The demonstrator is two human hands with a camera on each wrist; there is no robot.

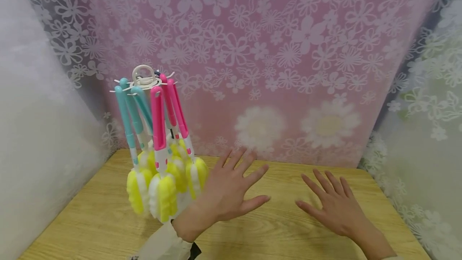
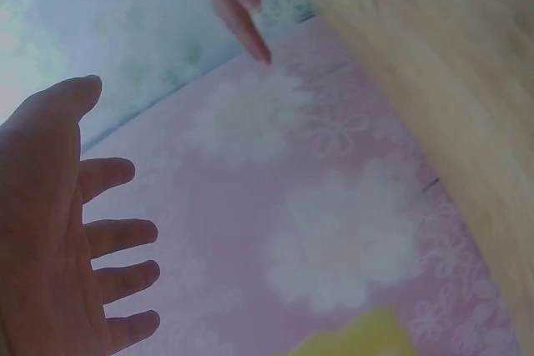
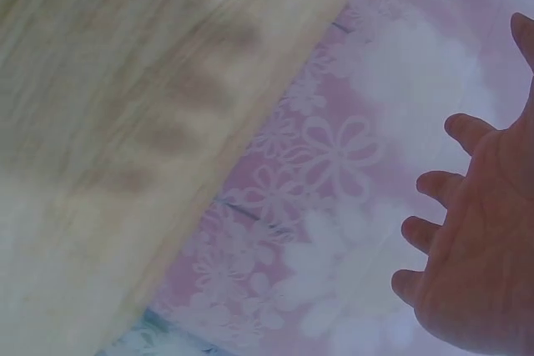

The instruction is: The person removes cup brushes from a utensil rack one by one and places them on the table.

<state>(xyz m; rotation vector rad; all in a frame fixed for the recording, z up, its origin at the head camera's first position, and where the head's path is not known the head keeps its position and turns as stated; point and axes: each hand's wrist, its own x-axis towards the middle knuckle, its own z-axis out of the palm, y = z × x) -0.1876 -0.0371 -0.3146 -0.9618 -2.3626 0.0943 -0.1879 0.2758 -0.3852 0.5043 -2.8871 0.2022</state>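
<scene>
My left hand (image 1: 227, 189) is spread over the middle of the wooden table, palm down and holding nothing. Just left of it stands a round white rack (image 1: 144, 82) with a ring handle on top. Several sponge brushes hang from its hooks, some with teal handles (image 1: 124, 111), others with pink handles (image 1: 159, 119). Their heads are yellow and white sponge (image 1: 167, 196). Over the right side of the table, my right hand (image 1: 337, 208) is spread too, with nothing in it. Both wrist views show the fingers of each hand apart, and a yellow sponge edge (image 2: 359, 339) appears in the left one.
The wooden table (image 1: 281, 236) reaches back to a pink curtain (image 1: 274, 71) with white flowers. A pale wall (image 1: 47, 111) rises on the left, and flowered pale fabric (image 1: 429, 163) hangs along the right side.
</scene>
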